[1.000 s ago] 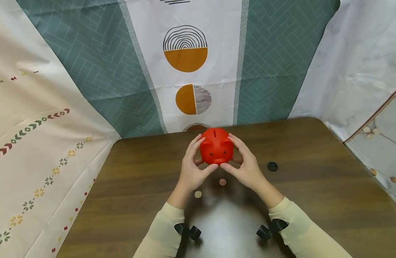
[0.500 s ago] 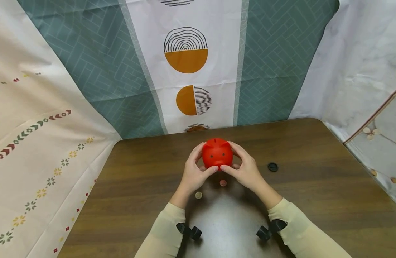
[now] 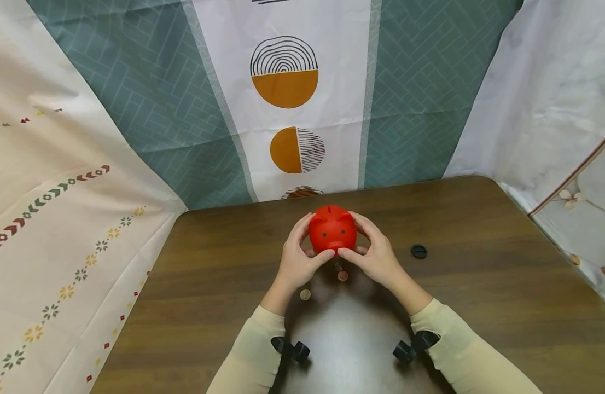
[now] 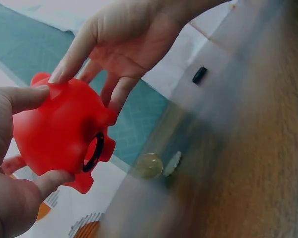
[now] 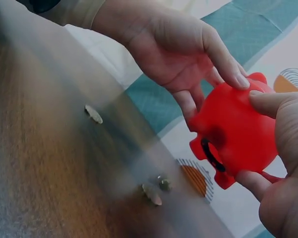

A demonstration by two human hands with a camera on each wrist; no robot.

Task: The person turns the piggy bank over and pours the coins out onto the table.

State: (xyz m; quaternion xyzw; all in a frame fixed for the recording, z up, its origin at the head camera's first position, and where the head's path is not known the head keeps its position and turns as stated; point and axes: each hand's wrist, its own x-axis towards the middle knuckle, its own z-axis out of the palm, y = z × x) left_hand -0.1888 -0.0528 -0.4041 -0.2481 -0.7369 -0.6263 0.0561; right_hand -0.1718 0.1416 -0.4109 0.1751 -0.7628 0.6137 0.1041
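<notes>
A dark wood-grain table with rounded far corners stands against hung cloths: a teal herringbone sheet with a white centre panel of orange half-circles, a cream floral-trim cloth at left, a pale marbled one at right. Light glares off the table's near edge.

Bright, even light fills the head view; a pale glare patch lies on the desk near the sleeves. Both wrist views show the desk surface blurred and streaked.
</notes>
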